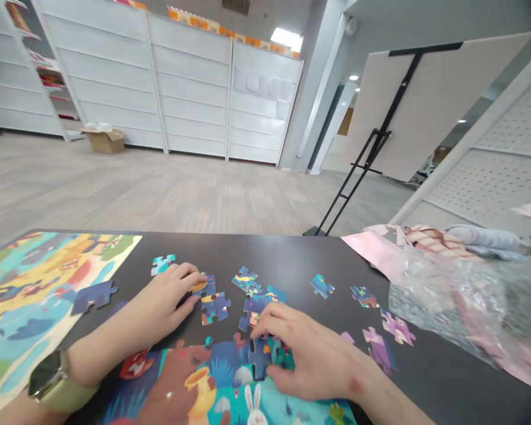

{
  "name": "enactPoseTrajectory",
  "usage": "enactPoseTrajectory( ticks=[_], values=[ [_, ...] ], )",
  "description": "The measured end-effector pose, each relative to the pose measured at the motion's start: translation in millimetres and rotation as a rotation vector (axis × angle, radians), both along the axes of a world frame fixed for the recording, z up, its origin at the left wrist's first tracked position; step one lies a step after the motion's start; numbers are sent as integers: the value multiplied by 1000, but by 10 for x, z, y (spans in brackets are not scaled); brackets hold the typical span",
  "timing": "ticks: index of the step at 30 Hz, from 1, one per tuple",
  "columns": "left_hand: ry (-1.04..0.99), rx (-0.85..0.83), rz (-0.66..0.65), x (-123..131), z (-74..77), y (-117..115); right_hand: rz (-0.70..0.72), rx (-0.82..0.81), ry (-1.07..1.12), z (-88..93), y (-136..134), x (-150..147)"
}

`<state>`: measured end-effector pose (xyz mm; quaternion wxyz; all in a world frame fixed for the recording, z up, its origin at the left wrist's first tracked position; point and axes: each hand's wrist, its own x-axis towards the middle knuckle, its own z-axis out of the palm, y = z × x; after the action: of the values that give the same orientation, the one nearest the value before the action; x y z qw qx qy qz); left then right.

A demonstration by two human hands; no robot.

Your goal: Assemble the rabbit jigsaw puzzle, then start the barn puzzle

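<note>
My right hand (307, 348) is closed, its thumb and fingers around a dark blue puzzle piece (259, 358) at the upper edge of a partly joined puzzle (230, 378). That puzzle shows a brown bear with a yellow jug and a white rabbit. My left hand (168, 298), a watch (48, 375) on its wrist, reaches over the table with thumb and fingers apart. Its fingertips rest at a blue and orange puzzle piece (209, 284). Just below lies another blue and orange piece (216, 307). Several loose pieces (259, 300) lie between the hands, partly overlapping.
A colourful picture sheet (39, 283) covers the black table's (168, 248) left side, a dark blue piece (92, 296) at its edge. Loose pieces lie rightward, including a purple one (377, 348). Clear plastic wrapping (446, 295) crowds the right. An easel (371, 147) stands beyond.
</note>
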<state>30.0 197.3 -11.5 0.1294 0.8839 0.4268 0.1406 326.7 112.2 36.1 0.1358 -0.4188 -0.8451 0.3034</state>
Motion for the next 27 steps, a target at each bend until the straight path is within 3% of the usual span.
enactPoseTrajectory(
  ticks=[4,8,12,15,18,22,25,27],
  values=[
    [-2,-8,-8,-16,-13,17,-114,55,74,-29,96,82],
    [-10,-14,-8,-47,-50,44,-412,159,159,-96,311,320],
    [-48,49,-13,-54,-117,56,-623,265,56,-185,482,565],
    [-60,84,-50,-6,-126,7,-628,270,42,-256,525,611],
    [-37,71,-178,102,-55,-113,-557,262,61,-285,537,564],
    [69,33,-338,266,76,-290,-559,301,80,-159,518,613],
    [108,28,-349,303,62,-327,-646,329,92,-11,298,811],
    [101,50,-322,268,-10,-292,-703,351,51,12,-20,967]
  ],
)
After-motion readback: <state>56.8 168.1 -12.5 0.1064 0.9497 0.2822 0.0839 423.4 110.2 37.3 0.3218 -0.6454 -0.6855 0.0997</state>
